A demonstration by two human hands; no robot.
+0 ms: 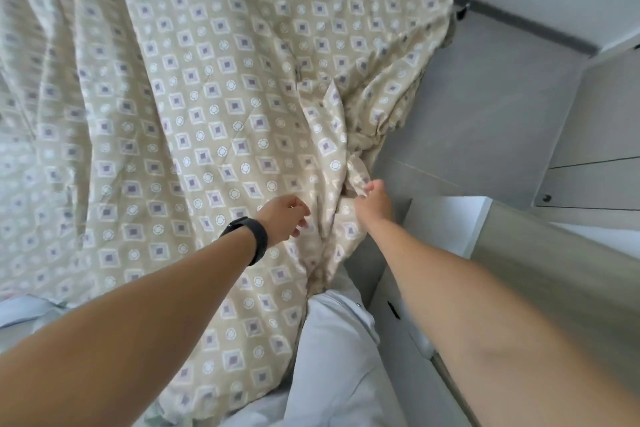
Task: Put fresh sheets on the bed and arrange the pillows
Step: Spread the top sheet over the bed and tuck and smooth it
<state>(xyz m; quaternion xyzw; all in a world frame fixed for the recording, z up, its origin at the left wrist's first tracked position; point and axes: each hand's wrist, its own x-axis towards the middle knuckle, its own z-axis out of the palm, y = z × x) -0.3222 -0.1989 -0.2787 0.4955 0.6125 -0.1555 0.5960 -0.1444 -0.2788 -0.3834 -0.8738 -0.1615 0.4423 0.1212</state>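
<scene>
Where the two hands meet the cloth, the findings are as follows.

Right hand grip: the right hand [375,199] pinches a bunched fold of the beige patterned cotton sheet [214,107], printed with purple diamonds and white rings; thumb and fingers close on the gathered edge.

Left hand grip: the left hand [284,218] hovers over or rests on the sheet just left of the fold, fingers loosely curled, nothing visibly held between them; actual contact with the cloth cannot be confirmed.

Left wrist: a black band-style wristwatch [250,238] sits on it.

Position of hands: near each other, apart, with a deep crease of sheet running between them.

Sheet condition: spread wide across the upper and left part of the view, wrinkled, with the right edge crumpled and hanging down toward the floor.

Sheet lower end: it narrows toward the person's pale trouser leg [332,350] and touches it.

Bedding beneath: a strip of white fabric [20,315] shows at the lower left, under the sheet's edge.

Floor: grey smooth flooring [485,107] lies right of the sheet.

Furniture: a pale wood-grain cabinet [599,135] stands at the far right, beside the floor area.

Wall: a white wall with a dark skirting strip [519,21] borders the floor at upper right.
</scene>
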